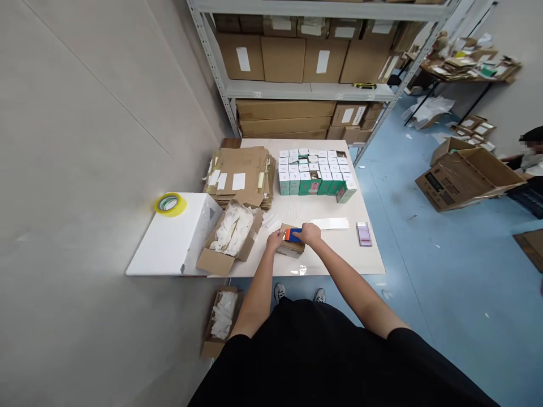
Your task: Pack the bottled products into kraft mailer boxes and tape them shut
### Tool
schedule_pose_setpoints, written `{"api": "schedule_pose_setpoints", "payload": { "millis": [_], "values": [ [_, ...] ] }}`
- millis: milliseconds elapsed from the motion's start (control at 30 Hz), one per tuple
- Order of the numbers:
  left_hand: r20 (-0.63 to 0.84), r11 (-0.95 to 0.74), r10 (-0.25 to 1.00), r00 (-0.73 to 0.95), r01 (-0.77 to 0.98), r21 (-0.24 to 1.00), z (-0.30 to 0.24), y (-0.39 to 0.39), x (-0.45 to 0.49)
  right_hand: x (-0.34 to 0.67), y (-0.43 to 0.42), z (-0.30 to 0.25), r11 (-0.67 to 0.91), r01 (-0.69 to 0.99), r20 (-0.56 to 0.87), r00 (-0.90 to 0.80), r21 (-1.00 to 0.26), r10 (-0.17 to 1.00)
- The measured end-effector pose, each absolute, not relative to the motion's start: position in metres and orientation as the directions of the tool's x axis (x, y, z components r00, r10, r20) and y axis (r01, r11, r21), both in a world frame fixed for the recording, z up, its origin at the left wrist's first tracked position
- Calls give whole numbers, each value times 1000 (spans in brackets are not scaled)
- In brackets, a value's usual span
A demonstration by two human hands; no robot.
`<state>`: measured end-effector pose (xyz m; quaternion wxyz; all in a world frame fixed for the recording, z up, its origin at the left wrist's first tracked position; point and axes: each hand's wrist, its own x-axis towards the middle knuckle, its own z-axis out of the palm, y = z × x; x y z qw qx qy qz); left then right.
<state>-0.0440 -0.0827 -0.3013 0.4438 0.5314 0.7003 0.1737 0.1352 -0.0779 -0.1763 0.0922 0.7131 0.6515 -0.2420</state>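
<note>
A small cardboard box (290,250) rests near the front of the white table. My right hand (311,233) is closed around a blue and orange tape dispenser (293,234), which lies across the top of that box. At the box's left edge, my left hand (275,239) grips it with bent fingers, close to the dispenser's orange end. White paper strips (330,224) lie just beyond my right hand. Left of my left hand stands an open carton (251,244) filled with white crumpled packing material.
Flattened cardboard (237,164) is stacked at the back left, beside rows of green and white boxes (314,175). Purple packets (363,234) lie at the right edge. Yellow tape (170,204) sits on a white block (169,243). A shelf (275,89) stands behind; a person is far right.
</note>
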Motion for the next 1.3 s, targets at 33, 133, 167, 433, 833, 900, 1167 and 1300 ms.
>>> {"api": "schedule_pose_setpoints", "payload": {
  "millis": [33,133,167,433,833,900,1167,1300],
  "values": [
    [-447,389,893,-49,584,713,-303,-84,-46,132,-75,-175,-126,975,-472,26,-182,881],
    [-448,395,893,-45,559,730,-307,-88,-47,132,-68,-171,-100,979,-490,0,-179,872],
    [-443,391,895,-48,559,731,-308,-91,-45,133,-66,-170,-93,980,-499,-7,-175,866],
    [-406,389,905,-127,634,668,-311,-109,-29,154,-68,-174,-41,979,-505,-67,-200,861],
    [-402,372,904,-143,725,580,-310,-107,-29,275,-96,-176,-107,984,-480,27,-141,877],
    [-411,370,902,-134,730,574,-309,-106,-29,284,-102,-180,-130,981,-475,48,-142,879],
    [-404,367,903,-147,751,548,-306,-105,-29,280,-118,-203,-176,975,-465,93,-138,881],
    [-410,361,902,-138,762,538,-303,-105,-29,268,-135,-222,-174,974,-443,92,-149,892]
  ]
}}
